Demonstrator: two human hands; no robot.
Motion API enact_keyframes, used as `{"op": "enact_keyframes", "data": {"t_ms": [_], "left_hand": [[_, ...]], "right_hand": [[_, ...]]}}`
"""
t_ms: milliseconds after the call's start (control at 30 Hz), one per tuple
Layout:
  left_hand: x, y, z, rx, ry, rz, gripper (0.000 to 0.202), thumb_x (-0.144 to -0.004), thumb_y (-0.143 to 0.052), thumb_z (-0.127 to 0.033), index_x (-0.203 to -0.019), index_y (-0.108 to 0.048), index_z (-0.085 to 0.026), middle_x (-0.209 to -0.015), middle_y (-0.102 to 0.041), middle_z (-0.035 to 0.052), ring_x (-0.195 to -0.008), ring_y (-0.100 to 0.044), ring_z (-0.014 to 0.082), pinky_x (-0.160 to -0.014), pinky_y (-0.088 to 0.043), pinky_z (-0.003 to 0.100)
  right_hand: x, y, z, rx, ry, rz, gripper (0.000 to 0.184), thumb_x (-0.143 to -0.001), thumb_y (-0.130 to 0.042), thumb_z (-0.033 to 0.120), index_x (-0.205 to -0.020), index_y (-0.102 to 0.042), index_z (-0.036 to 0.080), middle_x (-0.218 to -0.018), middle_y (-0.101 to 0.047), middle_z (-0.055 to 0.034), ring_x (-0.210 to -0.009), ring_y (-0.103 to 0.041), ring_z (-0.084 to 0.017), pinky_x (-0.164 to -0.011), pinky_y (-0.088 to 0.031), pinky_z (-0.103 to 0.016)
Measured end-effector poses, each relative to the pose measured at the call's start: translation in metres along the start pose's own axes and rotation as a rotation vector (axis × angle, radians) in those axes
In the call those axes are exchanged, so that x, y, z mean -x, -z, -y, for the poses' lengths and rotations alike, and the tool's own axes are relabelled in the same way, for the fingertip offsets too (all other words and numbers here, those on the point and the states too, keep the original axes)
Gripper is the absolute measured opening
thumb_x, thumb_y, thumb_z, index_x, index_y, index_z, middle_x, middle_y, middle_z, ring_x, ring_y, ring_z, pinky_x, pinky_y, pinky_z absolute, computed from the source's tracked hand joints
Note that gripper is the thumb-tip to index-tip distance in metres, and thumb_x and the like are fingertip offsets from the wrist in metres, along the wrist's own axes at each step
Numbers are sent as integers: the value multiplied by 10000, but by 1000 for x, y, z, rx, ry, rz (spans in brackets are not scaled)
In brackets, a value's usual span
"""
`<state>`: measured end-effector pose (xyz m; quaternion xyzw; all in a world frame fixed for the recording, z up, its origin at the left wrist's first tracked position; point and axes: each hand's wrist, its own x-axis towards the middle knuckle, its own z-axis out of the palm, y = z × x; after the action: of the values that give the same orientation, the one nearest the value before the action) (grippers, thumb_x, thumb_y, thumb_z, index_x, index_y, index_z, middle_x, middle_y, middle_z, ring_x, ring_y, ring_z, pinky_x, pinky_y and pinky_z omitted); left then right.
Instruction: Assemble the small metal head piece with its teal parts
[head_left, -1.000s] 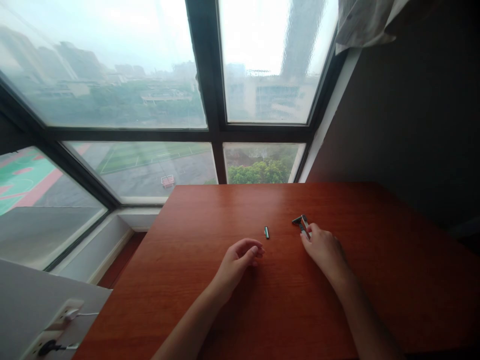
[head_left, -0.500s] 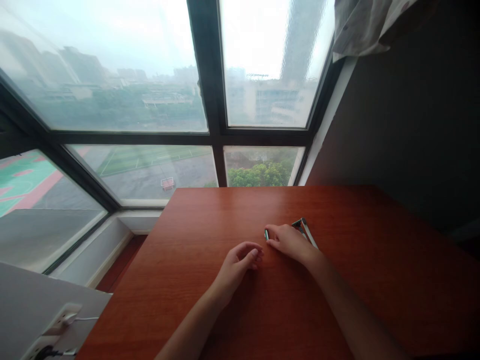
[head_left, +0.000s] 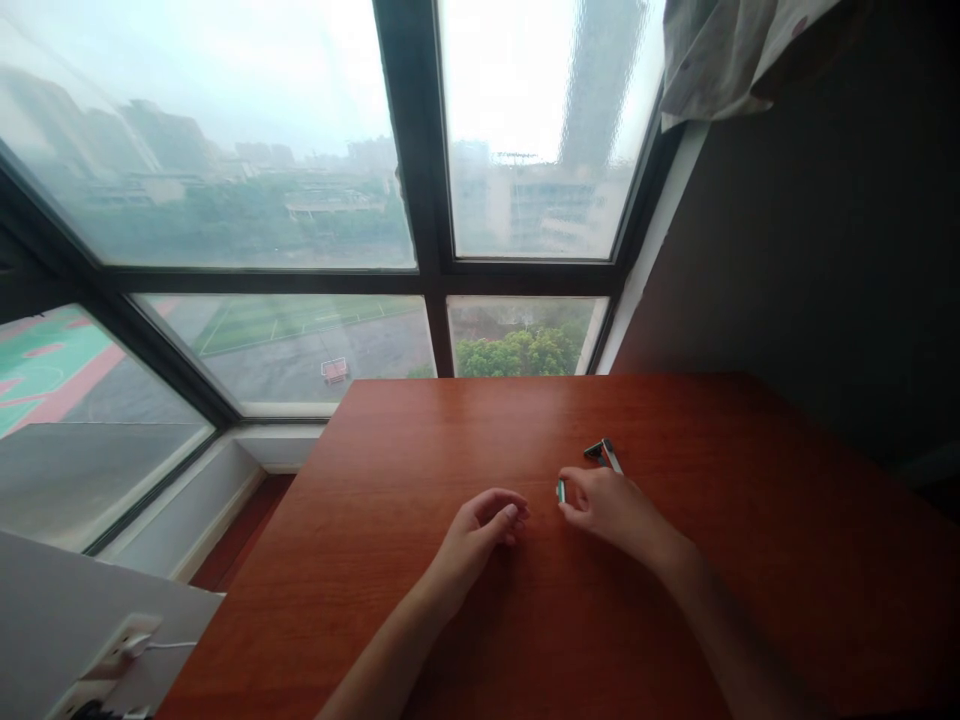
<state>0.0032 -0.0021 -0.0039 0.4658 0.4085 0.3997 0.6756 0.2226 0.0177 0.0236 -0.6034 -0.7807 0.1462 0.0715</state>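
My right hand point(head_left: 611, 508) pinches a small dark green cartridge point(head_left: 560, 490) between thumb and fingertips, just above the red-brown wooden table point(head_left: 750, 560). Right behind that hand lies a razor handle point(head_left: 604, 453) with a dark head, its rear part hidden by my knuckles. My left hand point(head_left: 480, 530) rests on the table a little left of the cartridge, fingers curled loosely with nothing in them.
Large windows with dark frames point(head_left: 420, 270) stand behind the table's far edge. A dark wall point(head_left: 825, 220) runs along the right. At the lower left a white power strip point(head_left: 112, 655) with a plugged cable sits on a grey ledge.
My right hand left the razor handle, reached left to the cartridge, gripped it and drew it back toward the right. The left hand stayed in place.
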Motion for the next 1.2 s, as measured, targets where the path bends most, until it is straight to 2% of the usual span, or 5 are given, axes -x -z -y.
{"op": "enact_keyframes", "data": {"t_ms": [200, 333, 633, 900, 1200], "left_hand": [[0, -1, -2, 30, 15, -24, 305, -727, -704, -405, -883, -682, -144, -846, -662, 74, -723, -564, 151, -633, -433, 239], [0, -1, -1, 36, 14, -21, 253, -709, -711, -316, -890, -680, -142, -854, -661, 73, -729, -561, 148, -640, -433, 238], [0, -1, -1, 47, 27, -37, 222, -675, -681, -225, -882, -680, -145, -855, -664, 66, -723, -559, 146, -634, -430, 238], [0, 1, 0, 33, 31, -24, 223, -697, -683, -240, -901, -677, -149, -866, -667, 68, -736, -563, 147, -642, -429, 233], [-1, 3, 3, 32, 18, -9, 248, -705, -699, -281, -915, -680, -148, -875, -671, 76, -747, -572, 156, -644, -434, 235]], "right_hand": [[27, 13, -86, -80, -143, -143, 386, -773, -567, 348, -1102, -643, 162, -611, -613, 2, -541, -555, -151, -538, -356, -242], [35, 11, -117, -109, -177, -49, 347, -748, -569, 312, -1053, -675, 186, -602, -607, 7, -537, -548, -151, -518, -338, -238], [40, 7, -120, -195, -105, 57, 445, -804, -503, 287, -1229, -598, 197, -676, -616, 6, -609, -567, -154, -594, -382, -239], [41, 4, -128, -232, -144, 50, 454, -801, -508, 310, -1229, -601, 192, -707, -639, -18, -638, -577, -176, -610, -397, -255], [49, 1, -121, -160, -181, -2, 444, -762, -542, 285, -1192, -627, 220, -615, -611, 14, -579, -570, -168, -560, -373, -243]]}}
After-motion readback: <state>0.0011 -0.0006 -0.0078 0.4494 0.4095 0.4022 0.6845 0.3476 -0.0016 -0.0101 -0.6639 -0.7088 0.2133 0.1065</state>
